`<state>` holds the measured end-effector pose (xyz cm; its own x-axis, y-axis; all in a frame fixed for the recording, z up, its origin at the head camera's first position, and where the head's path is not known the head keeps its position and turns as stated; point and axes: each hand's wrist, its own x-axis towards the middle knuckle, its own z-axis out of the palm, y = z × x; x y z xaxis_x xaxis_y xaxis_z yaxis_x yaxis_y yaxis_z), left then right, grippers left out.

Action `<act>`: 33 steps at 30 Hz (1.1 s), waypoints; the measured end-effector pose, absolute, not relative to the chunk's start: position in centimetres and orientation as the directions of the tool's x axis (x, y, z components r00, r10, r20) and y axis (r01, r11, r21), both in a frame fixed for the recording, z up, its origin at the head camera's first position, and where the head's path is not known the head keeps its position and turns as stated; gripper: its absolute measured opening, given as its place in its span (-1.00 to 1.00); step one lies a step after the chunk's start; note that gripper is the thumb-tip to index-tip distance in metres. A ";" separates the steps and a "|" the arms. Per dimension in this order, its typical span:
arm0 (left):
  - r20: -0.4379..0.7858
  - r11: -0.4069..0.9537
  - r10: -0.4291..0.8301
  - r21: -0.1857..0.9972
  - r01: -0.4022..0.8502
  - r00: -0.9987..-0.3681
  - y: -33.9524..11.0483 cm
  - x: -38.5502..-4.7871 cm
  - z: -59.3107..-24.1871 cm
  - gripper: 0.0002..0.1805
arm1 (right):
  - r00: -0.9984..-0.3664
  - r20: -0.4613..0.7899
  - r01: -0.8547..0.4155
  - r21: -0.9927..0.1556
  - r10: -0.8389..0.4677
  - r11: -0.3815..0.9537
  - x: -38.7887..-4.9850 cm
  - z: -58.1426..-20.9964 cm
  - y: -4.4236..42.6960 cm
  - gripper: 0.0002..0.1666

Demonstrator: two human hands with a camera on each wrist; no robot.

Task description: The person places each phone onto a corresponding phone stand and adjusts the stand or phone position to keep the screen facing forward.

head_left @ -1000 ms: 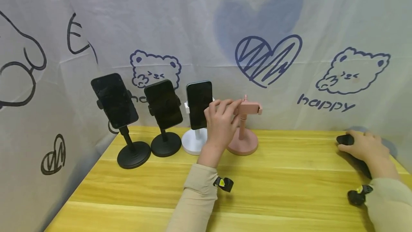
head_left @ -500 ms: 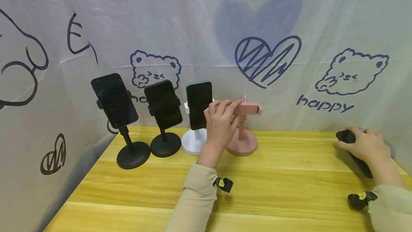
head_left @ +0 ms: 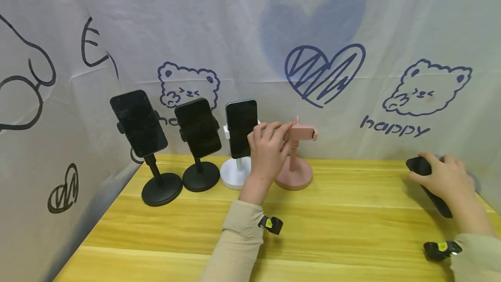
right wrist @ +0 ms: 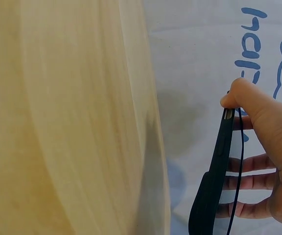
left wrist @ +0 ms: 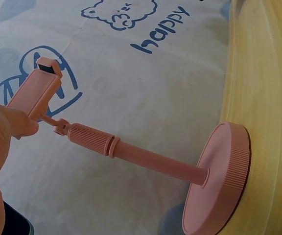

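In the head view my left hand (head_left: 267, 147) grips the left end of the clamp on a pink phone stand (head_left: 294, 173). The left wrist view shows my thumb (left wrist: 21, 122) against the clamp, while the round base (left wrist: 217, 181) sits on the table. At the far right my right hand (head_left: 448, 177) holds a long, slim black object (head_left: 438, 201). In the right wrist view thumb and fingers close round this black object (right wrist: 212, 181), and a thin black cord-like strip runs beside it. The object's exact kind is unclear.
Left of the pink stand are a white stand (head_left: 234, 177) and two black stands (head_left: 201, 177), each bearing a dark phone (head_left: 197, 127). A printed cloth (head_left: 250, 34) hangs behind the wooden table (head_left: 344, 229).
My right hand has lifted the black object slightly, and the right forearm has shifted a little down and right in view. The left hand stays on the pink stand's clamp.
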<state>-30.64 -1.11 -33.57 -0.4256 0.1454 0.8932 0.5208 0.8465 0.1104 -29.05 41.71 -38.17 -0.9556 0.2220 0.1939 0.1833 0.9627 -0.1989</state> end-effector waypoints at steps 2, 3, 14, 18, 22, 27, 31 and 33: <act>0.894 0.848 0.144 0.109 0.519 -0.423 -1.1 -30.7 -33.6 -0.67 | -0.955 0.200 0.179 -0.202 0.219 0.963 -28.9 -38.2 41.6 0.04; 0.895 0.848 0.143 0.109 0.518 -0.422 -1.1 -30.8 -33.7 -0.67 | -0.955 0.201 0.176 -0.204 0.217 0.963 -28.9 -38.3 41.5 0.04; 0.893 0.843 0.141 0.118 0.524 -0.428 -1.0 -30.7 -33.7 -0.67 | -0.961 0.198 0.155 -0.201 0.195 0.967 -28.2 -38.2 41.3 0.06; 0.892 0.843 0.140 0.120 0.524 -0.429 -1.0 -30.7 -33.6 -0.67 | -0.961 0.209 0.140 -0.204 0.183 0.969 -28.2 -38.1 41.2 0.04; 0.888 0.844 0.145 0.120 0.523 -0.437 -1.0 -30.6 -33.5 -0.67 | -0.960 0.222 0.121 -0.211 0.169 0.970 -28.1 -38.0 40.9 0.04; 0.885 0.842 0.144 0.125 0.525 -0.442 -1.0 -30.6 -33.5 -0.67 | -0.963 0.238 0.072 -0.221 0.126 0.973 -27.9 -37.8 40.7 0.00; 0.887 0.842 0.143 0.124 0.524 -0.439 -1.0 -30.6 -33.5 -0.67 | -0.961 0.252 0.056 -0.214 0.110 0.975 -27.8 -37.7 40.4 -0.02; 0.887 0.844 0.144 0.121 0.522 -0.439 -1.0 -30.7 -33.6 -0.68 | -0.960 0.258 0.053 -0.213 0.109 0.976 -27.8 -37.5 40.3 -0.03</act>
